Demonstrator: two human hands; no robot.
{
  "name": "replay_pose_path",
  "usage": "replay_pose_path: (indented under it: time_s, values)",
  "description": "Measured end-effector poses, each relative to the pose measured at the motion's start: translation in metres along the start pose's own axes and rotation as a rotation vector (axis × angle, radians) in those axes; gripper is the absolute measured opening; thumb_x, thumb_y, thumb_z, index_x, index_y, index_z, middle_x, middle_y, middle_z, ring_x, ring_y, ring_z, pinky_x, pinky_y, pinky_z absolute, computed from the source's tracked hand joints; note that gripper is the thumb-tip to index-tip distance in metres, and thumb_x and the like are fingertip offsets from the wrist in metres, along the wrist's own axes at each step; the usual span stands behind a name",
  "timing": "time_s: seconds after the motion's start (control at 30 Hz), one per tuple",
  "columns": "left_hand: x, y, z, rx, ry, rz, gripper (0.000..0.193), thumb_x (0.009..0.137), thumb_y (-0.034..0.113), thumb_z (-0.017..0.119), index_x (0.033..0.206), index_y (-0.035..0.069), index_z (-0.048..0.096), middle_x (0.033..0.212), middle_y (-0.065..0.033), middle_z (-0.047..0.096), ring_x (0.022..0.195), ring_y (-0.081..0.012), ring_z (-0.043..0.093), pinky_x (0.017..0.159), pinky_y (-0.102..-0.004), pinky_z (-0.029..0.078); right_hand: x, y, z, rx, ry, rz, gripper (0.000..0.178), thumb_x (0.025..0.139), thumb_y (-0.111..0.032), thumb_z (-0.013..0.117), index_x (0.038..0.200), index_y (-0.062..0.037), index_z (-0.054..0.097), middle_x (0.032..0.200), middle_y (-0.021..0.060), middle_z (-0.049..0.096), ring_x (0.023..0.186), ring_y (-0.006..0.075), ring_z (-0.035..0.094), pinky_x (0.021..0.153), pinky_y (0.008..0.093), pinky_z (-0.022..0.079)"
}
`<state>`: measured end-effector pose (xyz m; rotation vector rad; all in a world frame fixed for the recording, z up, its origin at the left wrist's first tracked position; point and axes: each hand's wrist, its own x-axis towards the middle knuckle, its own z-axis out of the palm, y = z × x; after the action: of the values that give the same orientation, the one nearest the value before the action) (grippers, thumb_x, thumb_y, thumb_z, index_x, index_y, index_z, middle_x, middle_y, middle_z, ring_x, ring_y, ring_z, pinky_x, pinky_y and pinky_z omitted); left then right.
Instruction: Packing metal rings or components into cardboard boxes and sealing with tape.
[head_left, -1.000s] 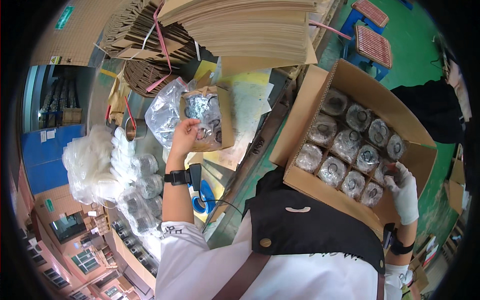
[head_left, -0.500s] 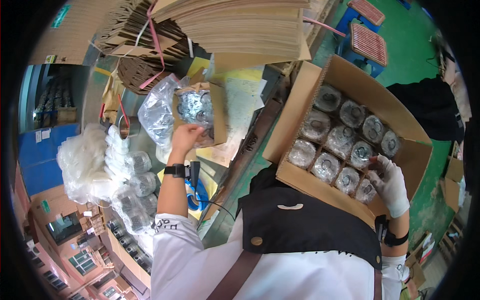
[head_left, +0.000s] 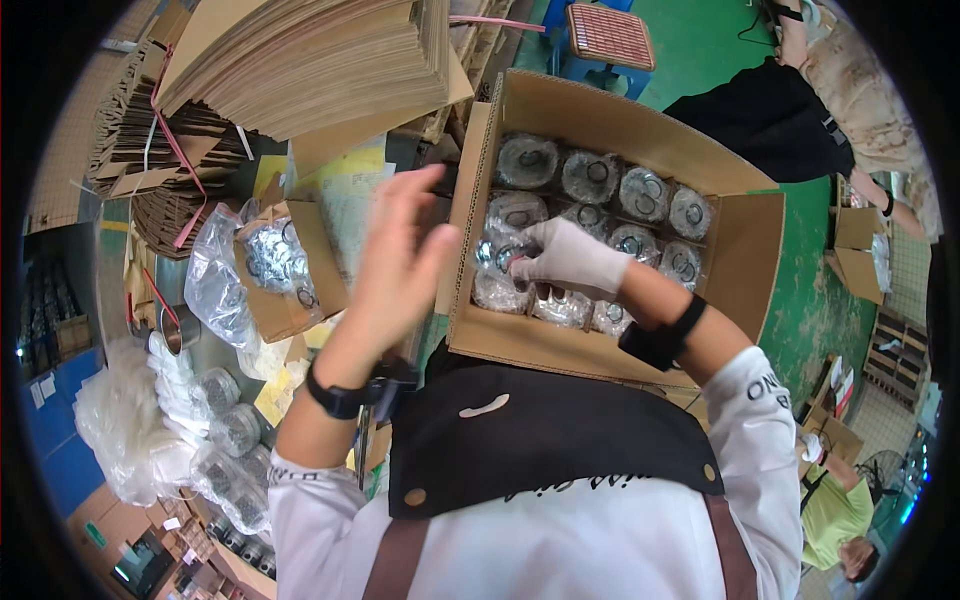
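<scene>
A large open cardboard box stands in front of me, holding rows of clear-wrapped round items with dark rings on top, parted by cardboard dividers. My right hand, in a white glove, reaches into its left side. Its fingers are closed at a small shiny round piece over the wrapped items; the exact grip is not clear. My left hand, bare and a little blurred, is raised beside the box's left wall, fingers stretched and holding nothing. To its left sits a small open carton with shiny plastic-wrapped pieces inside.
Stacked flat cardboard rises at the far left, tied bundles beside it. Clear plastic bags and wrapped items lie along the left of the bench. Blue stools stand beyond the box. Other people are at the right, one in a yellow-green shirt.
My left hand has left the small carton and come right towards the large box. My right hand has crossed from the box's right side to its left side. The view has shifted right.
</scene>
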<state>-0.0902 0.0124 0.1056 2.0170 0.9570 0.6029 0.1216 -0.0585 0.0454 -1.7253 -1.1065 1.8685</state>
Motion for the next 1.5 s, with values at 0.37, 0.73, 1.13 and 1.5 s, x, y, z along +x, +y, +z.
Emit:
replay_pose_path:
  time_s: [0.37,0.73,1.13,1.5]
  values:
    - [0.1,0.013,-0.117,0.805,0.561,0.558,0.07,0.074,0.027,0.08,0.133,0.006,0.047,0.137,-0.0175,0.046,0.124,-0.0368,0.045,0.099,-0.0428,0.041,0.046,0.065,0.024,-0.681,0.196,-0.216,0.045,0.082,-0.015,0.06,0.126,-0.0097,0.056,0.113,0.0216,0.064,0.104,0.0378,0.062,0.089,0.0454,0.05]
    - [0.148,-0.017,-0.149,0.912,0.443,0.392,0.049,0.077,0.022,0.073,0.122,0.011,0.058,0.126,-0.0076,0.059,0.123,-0.0272,0.049,0.102,-0.04,0.035,-0.172,-0.035,-0.027,-0.423,0.568,-0.165,0.035,0.077,-0.014,0.072,0.109,-0.0023,0.064,0.091,0.0181,0.067,0.077,0.0271,0.066,0.074,0.0345,0.052]
    - [0.066,0.196,-0.156,0.305,0.143,1.176,0.022,0.085,-0.006,0.059,0.107,-0.004,0.063,0.104,-0.0181,0.066,0.096,-0.0287,0.064,0.086,-0.0346,0.05,-0.304,-0.093,-0.076,-0.335,1.412,-0.897,0.097,0.069,-0.022,0.08,0.148,-0.0028,0.026,0.14,0.0149,0.045,0.111,0.0213,0.055,0.098,0.0333,0.044]
    - [0.117,0.092,-0.058,-0.151,-0.081,0.618,0.058,0.09,0.01,0.063,0.141,0.005,0.037,0.138,-0.0158,0.044,0.128,-0.0265,0.045,0.1,-0.0371,0.041,-0.321,-0.022,-0.065,-0.839,1.054,-0.122,0.021,0.075,-0.01,0.072,0.094,-0.0017,0.071,0.077,0.0154,0.069,0.062,0.0271,0.063,0.059,0.0345,0.049]
